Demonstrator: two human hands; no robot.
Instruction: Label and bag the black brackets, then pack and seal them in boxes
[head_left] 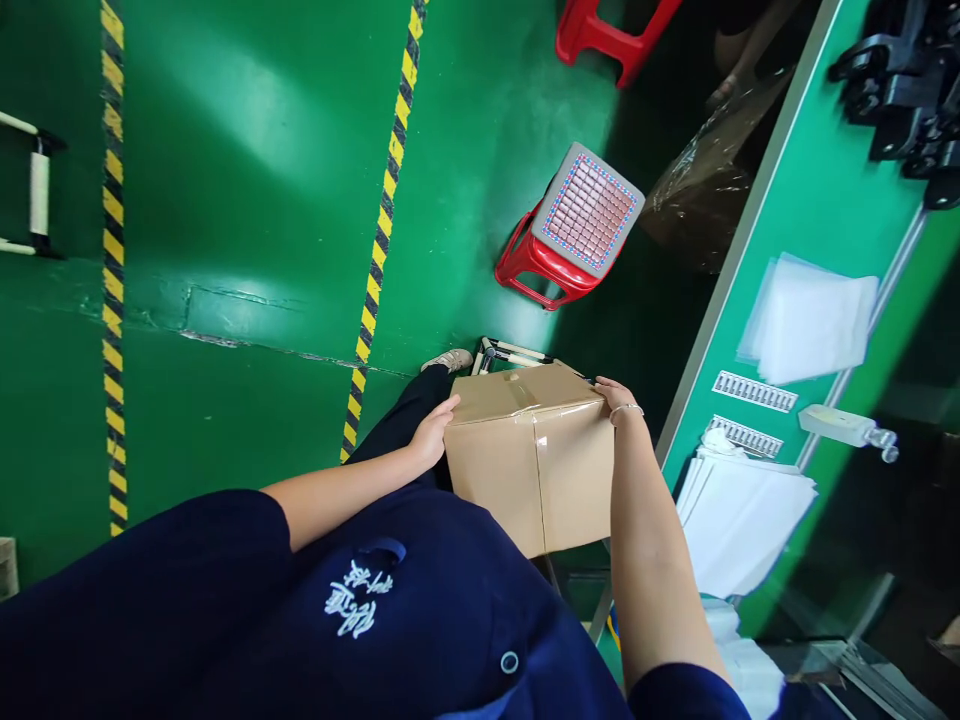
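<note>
Taped carton (496, 480) before white-lettered shirt (442, 610)

Diffuse white glare on the green floor (247, 115), upper left; deep shadow beneath the bench (817, 205). Packing tape (520, 388) glints on my carton (491, 475). My fingers (448, 404) look reasonably sharp; wide-angle stretch swells my left sleeve (172, 560).

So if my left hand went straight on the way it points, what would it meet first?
The cardboard box: your left hand appears to touch its edge, so it would likely press against that at once.
</note>
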